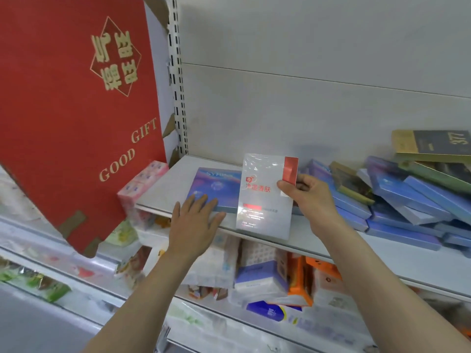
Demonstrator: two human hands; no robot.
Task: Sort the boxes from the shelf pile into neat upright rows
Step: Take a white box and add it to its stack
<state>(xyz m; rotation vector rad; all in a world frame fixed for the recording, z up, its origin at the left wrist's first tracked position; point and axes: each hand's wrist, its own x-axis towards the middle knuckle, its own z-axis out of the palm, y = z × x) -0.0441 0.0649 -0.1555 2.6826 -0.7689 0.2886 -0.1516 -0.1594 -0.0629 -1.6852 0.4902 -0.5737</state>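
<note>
Two bare forearms reach up from the bottom edge toward a white shelf (178, 171). The left hand (192, 225) lies palm down with its fingers straight and slightly spread, the fingertips pressing on the near edge of one blue-purple box (216, 186) that lies flat on the shelf board. The right hand (309, 197) pinches one white box (265, 197) with red characters and a red corner patch, thumb on the front face and the other fingers curled behind it. That white box stands upright, its lower edge at the front lip of the shelf, just beside the flat blue-purple box and overlapping its right side.

To the right, on the same shelf, lies the pile of boxes (407, 197): mostly blue ones, tumbled flat and slanted over one another, too overlapped to count exactly, though at least eight blue ones show. Among them is one olive-green box (349, 182), and on top one dark box with a gold band (433, 142) marked 377.

At the left, one large red gift box (71, 103) printed GOOD GIFT leans tilted, with pink tissue packs (142, 184) beneath its right edge. On the shelf below sit blurred soft packages (267, 278), including one orange pack.
</note>
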